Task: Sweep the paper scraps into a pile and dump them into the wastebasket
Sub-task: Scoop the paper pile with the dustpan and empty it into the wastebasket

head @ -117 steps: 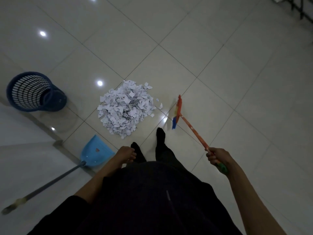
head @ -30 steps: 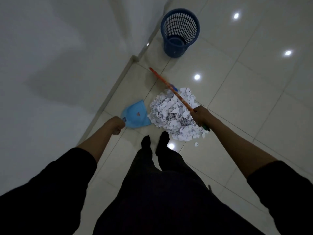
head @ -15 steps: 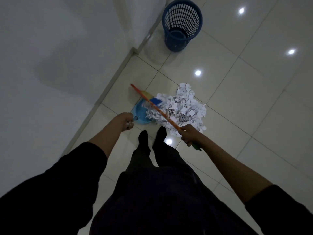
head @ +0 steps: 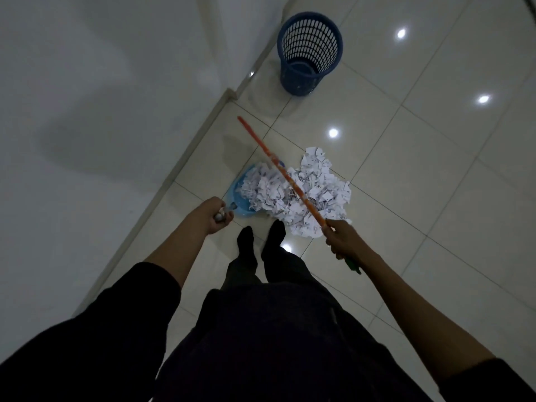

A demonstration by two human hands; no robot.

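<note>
The right hand is wrapped round the broom handle, whose long axis runs toward 11 o'clock across the paper scraps. The left hand grips the dustpan handle, likely bracing the blue dustpan at the pile's 9 o'clock; the wastebasket waits at 12.

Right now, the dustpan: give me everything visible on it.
The dustpan is light blue, plastic by its look, and sits on the tiled floor near the wall base. Paper scraps cover most of its tray, so only the left rim and rear corner show. The left hand grips its handle end; the shaft itself is hidden. The broom crosses above its far edge.
</note>
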